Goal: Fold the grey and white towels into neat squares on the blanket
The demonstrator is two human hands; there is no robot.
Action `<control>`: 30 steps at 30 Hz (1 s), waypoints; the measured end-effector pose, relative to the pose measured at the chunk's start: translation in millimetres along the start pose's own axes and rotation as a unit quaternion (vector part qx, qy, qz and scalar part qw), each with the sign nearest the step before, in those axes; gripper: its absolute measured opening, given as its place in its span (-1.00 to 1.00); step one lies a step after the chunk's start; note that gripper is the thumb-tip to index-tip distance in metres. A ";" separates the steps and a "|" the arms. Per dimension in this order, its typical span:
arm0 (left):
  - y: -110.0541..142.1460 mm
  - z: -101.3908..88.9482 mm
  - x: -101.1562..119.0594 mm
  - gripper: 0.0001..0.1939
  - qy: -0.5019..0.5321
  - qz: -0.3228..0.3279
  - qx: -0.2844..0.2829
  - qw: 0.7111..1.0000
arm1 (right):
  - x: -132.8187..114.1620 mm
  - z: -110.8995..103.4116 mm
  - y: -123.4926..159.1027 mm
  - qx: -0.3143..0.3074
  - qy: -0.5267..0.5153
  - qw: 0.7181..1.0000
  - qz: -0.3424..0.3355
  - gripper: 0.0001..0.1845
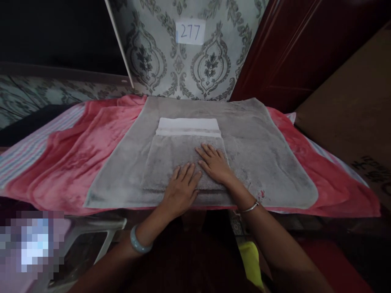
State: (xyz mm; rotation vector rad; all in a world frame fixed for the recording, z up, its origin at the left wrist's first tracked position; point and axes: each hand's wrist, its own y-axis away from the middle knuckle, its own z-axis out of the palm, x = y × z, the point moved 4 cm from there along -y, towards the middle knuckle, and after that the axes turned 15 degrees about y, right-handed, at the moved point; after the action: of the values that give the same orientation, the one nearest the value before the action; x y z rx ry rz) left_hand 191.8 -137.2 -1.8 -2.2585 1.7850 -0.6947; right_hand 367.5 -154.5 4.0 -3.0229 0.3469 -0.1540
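A small grey cloth (pixel 165 158), which looks like a towel, lies flat with a white band (pixel 189 124) along its far edge. My left hand (pixel 181 189) rests on its near part, palm down with the fingers stretched out. Farther right, my right hand (pixel 214 165) lies flat on the same cloth, fingers spread. Neither hand grips anything. Beneath is a larger grey blanket (pixel 262 162) spread over the table. Whether the small cloth is folded in layers I cannot tell.
Pink-red blankets (pixel 100 130) and striped cloth (pixel 27 150) cover the table under the grey one. Behind stand a patterned wall with a paper marked 277 (pixel 190 31), a dark screen (pixel 61 36) at left, and a cardboard box (pixel 348 101) at right. A plastic stool (pixel 104 240) is below left.
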 end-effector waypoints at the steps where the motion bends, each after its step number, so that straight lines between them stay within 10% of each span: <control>1: 0.1 0.6 -0.4 -0.46 0.002 -0.001 0.003 1.000 | 0.3 0.0 0.4 0.001 -0.001 1.000 -0.002 -0.41; 12: -0.7 -1.3 0.4 -0.45 0.017 -0.013 0.005 1.000 | 5.5 -45.6 -64.7 0.073 -0.030 0.996 0.031 -0.45; 22: 2.4 -17.2 -1.0 -0.59 0.091 -0.014 0.009 0.996 | -5.5 0.9 -78.9 0.036 -0.012 0.997 0.062 -0.39; 30: -81.7 -63.2 -79.5 -0.42 0.166 -0.100 -0.047 0.980 | -5.2 -4.0 -78.4 0.035 -0.025 0.997 0.065 -0.39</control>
State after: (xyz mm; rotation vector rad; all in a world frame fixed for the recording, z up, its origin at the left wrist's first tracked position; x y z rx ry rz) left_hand 220.1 -30.8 67.9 -2.5320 1.7715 -1.1046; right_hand 379.3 -77.6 15.8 -2.9182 0.5190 -0.0792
